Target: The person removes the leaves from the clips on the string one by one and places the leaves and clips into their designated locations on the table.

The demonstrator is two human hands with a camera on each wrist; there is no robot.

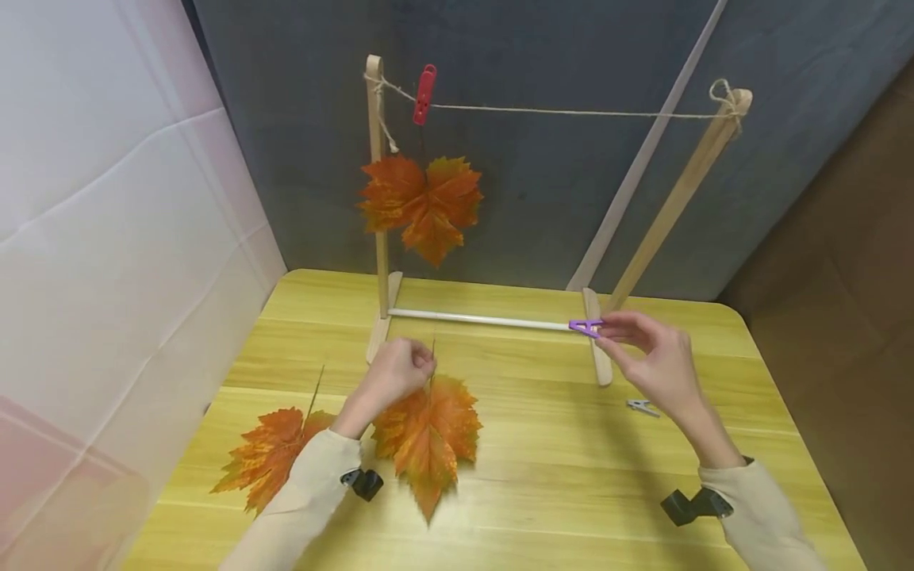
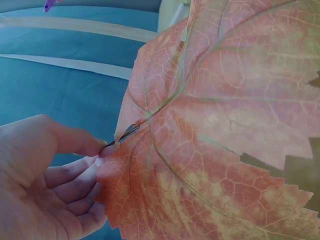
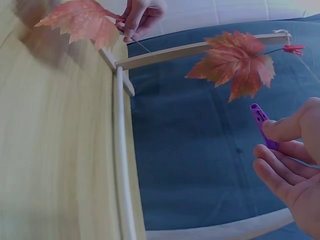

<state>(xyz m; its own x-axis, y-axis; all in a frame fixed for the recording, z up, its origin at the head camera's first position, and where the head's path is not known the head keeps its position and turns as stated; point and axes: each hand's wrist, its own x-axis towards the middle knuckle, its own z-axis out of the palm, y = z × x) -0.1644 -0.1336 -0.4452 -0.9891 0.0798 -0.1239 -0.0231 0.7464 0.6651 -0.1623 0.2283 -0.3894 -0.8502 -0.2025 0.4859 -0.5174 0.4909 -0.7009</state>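
Observation:
My left hand [image 1: 397, 370] pinches the thin stem of an orange maple leaf [image 1: 431, 436], which hangs blade down over the table. The left wrist view shows thumb and finger on the stem [image 2: 131, 131] close to the blade. Between thumb and fingertips my right hand [image 1: 658, 361] holds a purple clothespin [image 1: 585, 327], near the frame's right foot in the head view. On the string [image 1: 543, 110], a red clothespin [image 1: 424, 95] grips the stem of another maple leaf [image 1: 428, 202] near the left post. A third leaf [image 1: 271, 452] lies on the table at left, partly behind my sleeve.
The wooden frame has a left post [image 1: 378, 190], a slanting right post [image 1: 678, 202] and a white lower bar [image 1: 478, 319]. A grey clothespin [image 1: 643, 408] lies on the yellow table [image 1: 543, 492], right of the frame. A dark backdrop [image 1: 528, 190] stands behind.

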